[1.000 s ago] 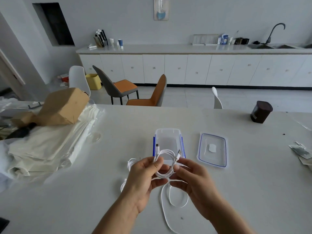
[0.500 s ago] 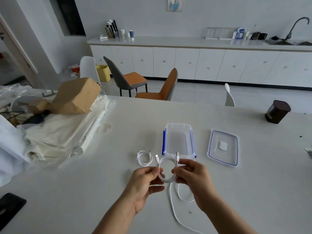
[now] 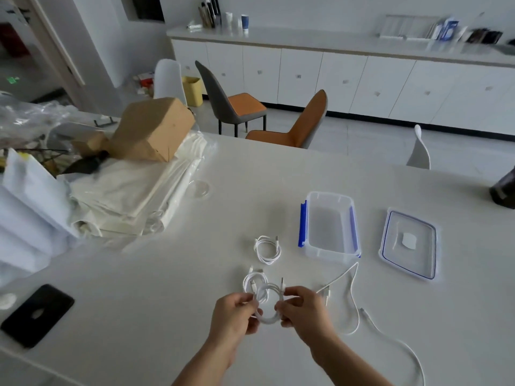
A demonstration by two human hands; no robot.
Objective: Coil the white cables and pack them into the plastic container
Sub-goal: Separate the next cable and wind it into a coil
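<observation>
Left grip point(image 3: 236, 313), right grip point(image 3: 304, 310), coil point(image 3: 268, 320), plugs point(image 3: 282, 282) forward

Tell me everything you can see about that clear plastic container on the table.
The container is a clear, rectangular plastic box with rounded corners and blue clip flaps along both long sides. It stands upright and open on the white table, with nothing inside. Its lid lies flat to its right, apart from it. A loose white cable bends close to its near right corner; whether they touch is unclear.
</observation>
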